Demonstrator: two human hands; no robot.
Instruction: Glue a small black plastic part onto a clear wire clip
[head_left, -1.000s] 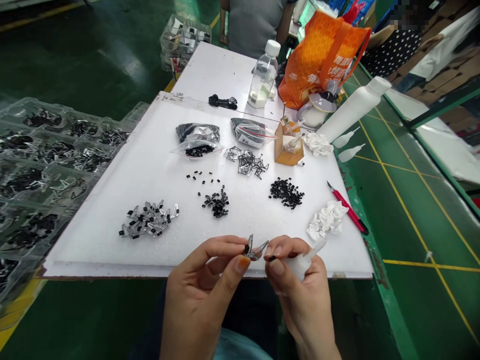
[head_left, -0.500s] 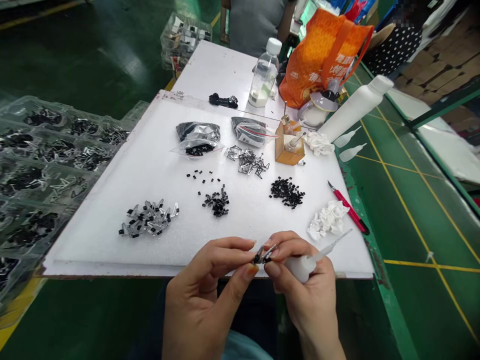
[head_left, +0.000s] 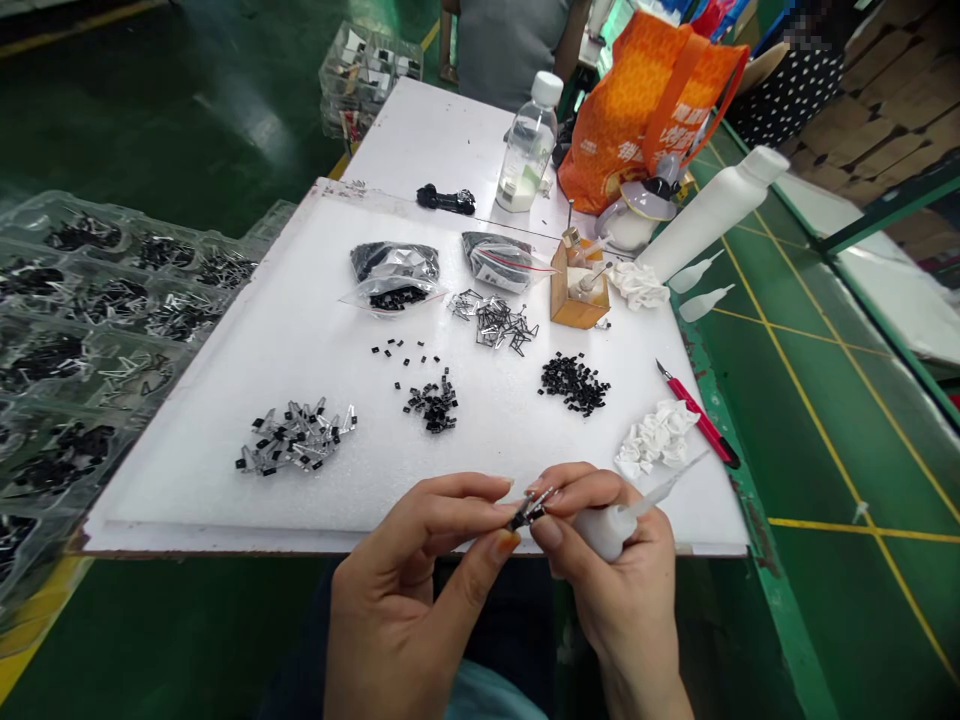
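Observation:
My left hand (head_left: 420, 580) pinches a small black piece (head_left: 516, 521) between thumb and fingertips. Opposite it, my right hand (head_left: 611, 560) grips a thin metal clip (head_left: 541, 500) by thumb and index finger, and the two parts touch or nearly touch. A white squeeze bottle (head_left: 602, 533) with a fine nozzle lies tucked in the same right hand, its tip pointing up and right. Both hands are over the table's front edge. Beyond them are a heap of small black pieces (head_left: 576, 384), a smaller heap (head_left: 432, 405), bare metal clips (head_left: 499, 322) and clips with black ends (head_left: 296, 437).
Crumpled white tissue (head_left: 657, 438) and a red craft knife (head_left: 697, 415) lie at the right. Farther back are zip bags (head_left: 396, 272), a wooden holder (head_left: 579, 300), a clear bottle (head_left: 527, 145), a white bottle (head_left: 712, 215) and an orange bag (head_left: 649, 120). Clear compartment trays (head_left: 112, 300) stand left.
The small black piece and metal clip have shifted and turned slightly between my fingertips and now sit closer together. My right hand, with the squeeze bottle, has moved slightly to the right.

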